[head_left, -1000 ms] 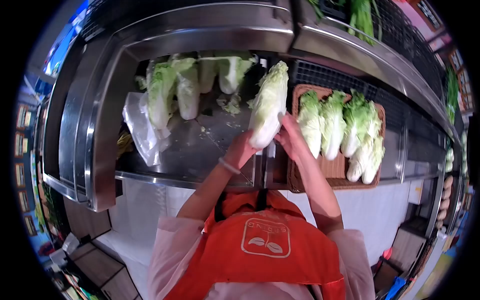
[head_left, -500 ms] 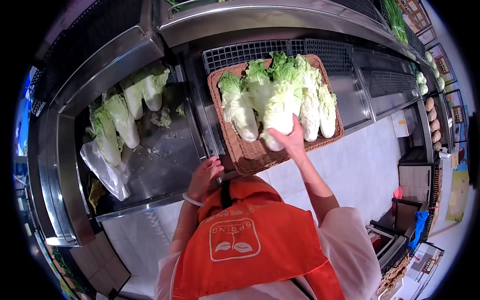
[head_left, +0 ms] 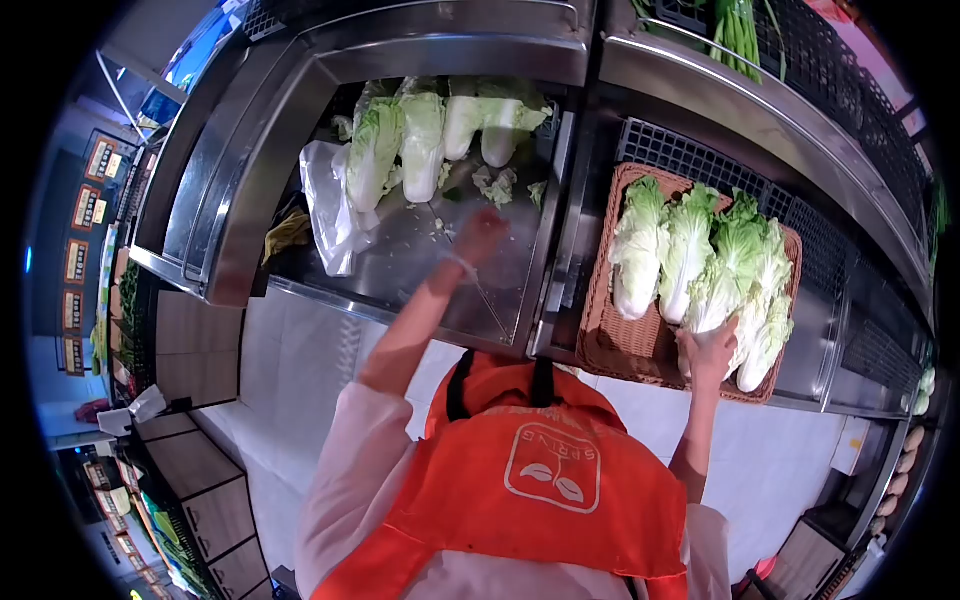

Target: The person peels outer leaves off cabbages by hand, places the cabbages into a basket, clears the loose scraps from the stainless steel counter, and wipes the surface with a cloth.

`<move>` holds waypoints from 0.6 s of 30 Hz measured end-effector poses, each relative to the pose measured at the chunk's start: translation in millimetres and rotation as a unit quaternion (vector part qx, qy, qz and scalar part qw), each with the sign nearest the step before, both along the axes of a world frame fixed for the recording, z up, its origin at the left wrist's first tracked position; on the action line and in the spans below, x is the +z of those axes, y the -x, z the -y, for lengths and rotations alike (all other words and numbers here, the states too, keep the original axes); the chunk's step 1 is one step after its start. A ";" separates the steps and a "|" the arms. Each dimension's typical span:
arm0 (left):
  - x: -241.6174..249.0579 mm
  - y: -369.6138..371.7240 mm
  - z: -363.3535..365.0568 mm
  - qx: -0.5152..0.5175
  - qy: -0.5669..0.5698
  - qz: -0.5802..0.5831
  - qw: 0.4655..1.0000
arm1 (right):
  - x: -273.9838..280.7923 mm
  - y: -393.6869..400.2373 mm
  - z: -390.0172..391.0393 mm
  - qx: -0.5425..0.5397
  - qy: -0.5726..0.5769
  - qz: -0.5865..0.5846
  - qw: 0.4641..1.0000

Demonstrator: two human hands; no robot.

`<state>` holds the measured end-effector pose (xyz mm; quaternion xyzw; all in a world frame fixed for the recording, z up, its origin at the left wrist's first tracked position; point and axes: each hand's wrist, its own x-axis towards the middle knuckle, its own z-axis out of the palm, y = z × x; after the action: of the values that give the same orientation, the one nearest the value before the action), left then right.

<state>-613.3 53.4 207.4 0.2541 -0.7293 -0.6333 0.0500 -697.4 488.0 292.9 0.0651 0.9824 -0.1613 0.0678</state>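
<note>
My right hand (head_left: 712, 346) rests against the base of a napa cabbage (head_left: 712, 298) that lies in a wicker basket (head_left: 640, 362) with several other cabbages. My left hand (head_left: 481, 234) reaches out over a steel tray (head_left: 400, 272), fingers loose and holding nothing. It is a short way below the loose leaf scraps (head_left: 497, 184) and several napa cabbages (head_left: 420, 140) lined up at the tray's far side.
A crumpled clear plastic bag (head_left: 325, 205) lies at the tray's left end. A black plastic grid (head_left: 680, 152) runs behind the basket. Green stalks (head_left: 735, 30) sit on the steel shelf above. White floor tiles lie below the counter.
My right hand has set the cabbage down among the others in the basket and stays at its base. My left hand has gone from the counter edge out over the steel tray.
</note>
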 end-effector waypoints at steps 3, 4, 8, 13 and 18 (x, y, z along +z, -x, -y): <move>-54.9 74.5 84.1 0.057 0.225 -0.022 0.972 | 8.3 -5.3 -0.7 0.000 -0.034 -0.028 0.999; -52.2 90.6 93.3 0.090 0.240 0.012 0.967 | 0.2 -9.9 -12.1 0.063 -0.026 -0.098 0.993; -43.7 147.9 86.8 0.181 0.289 0.117 0.933 | 34.4 -28.5 6.7 0.086 -0.003 -0.057 0.995; -26.5 178.0 63.4 0.262 0.215 0.190 0.921 | 21.6 -54.7 21.0 0.141 0.147 -0.072 0.976; -1.6 164.7 64.9 0.183 0.128 0.122 0.967 | 35.1 -67.6 60.6 0.175 0.194 -0.040 0.964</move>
<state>-778.0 -11.5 205.8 0.4494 -0.7464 -0.4789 0.1080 -629.8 427.4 328.0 -0.1288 0.9302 -0.3372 0.0669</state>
